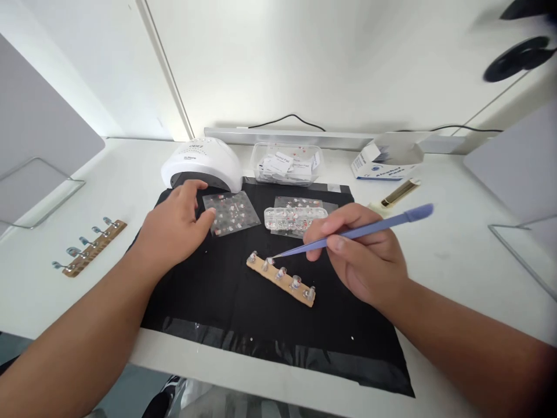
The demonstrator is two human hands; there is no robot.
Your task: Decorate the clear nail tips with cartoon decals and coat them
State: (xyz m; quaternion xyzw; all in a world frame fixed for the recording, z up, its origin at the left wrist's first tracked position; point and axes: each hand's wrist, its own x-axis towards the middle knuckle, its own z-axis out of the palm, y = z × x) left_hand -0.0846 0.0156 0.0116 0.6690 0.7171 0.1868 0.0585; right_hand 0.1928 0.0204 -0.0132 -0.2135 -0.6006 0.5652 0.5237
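Tweezers (378, 227), right of centre, pinched between thumb and fingers of the right hand (369, 264), tip right at a nail (268, 263) on the strip (288, 284), mid-frame! Left hand (176, 225), left of centre, loosely curled, released, beside lamp (202, 158) and sheet (234, 212).

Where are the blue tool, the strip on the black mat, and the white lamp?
Blue tool (383, 224): head view, on its shaft.
Strip (286, 283): head view, on bare wood near its middle.
Lamp (211, 159): head view, on its white shell.
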